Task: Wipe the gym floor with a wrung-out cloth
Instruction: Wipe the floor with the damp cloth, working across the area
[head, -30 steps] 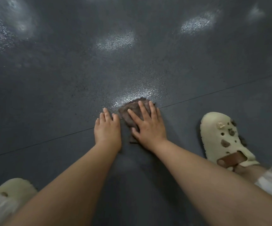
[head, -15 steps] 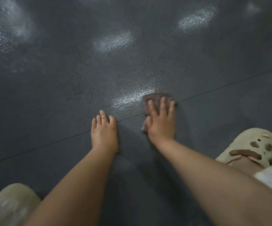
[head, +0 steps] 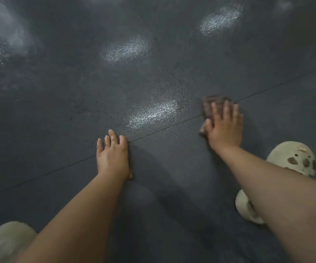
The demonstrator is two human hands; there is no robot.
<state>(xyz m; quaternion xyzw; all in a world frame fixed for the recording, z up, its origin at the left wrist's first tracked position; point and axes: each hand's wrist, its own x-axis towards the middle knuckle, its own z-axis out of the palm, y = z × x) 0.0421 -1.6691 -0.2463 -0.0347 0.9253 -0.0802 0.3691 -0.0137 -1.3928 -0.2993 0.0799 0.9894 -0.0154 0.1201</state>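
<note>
While the dark gym floor (head: 62,114) spreads out to the far side, crossed by a thin seam, both hands lie well apart on it. Left hand (head: 112,155) rests flat, fingers straight, holding nothing. Right hand (head: 224,128) presses flat on the brown cloth (head: 209,106), which lies under its fingers, far right, on the seam. No containers show. Pale clogs (head: 293,160) sit near right.
</note>
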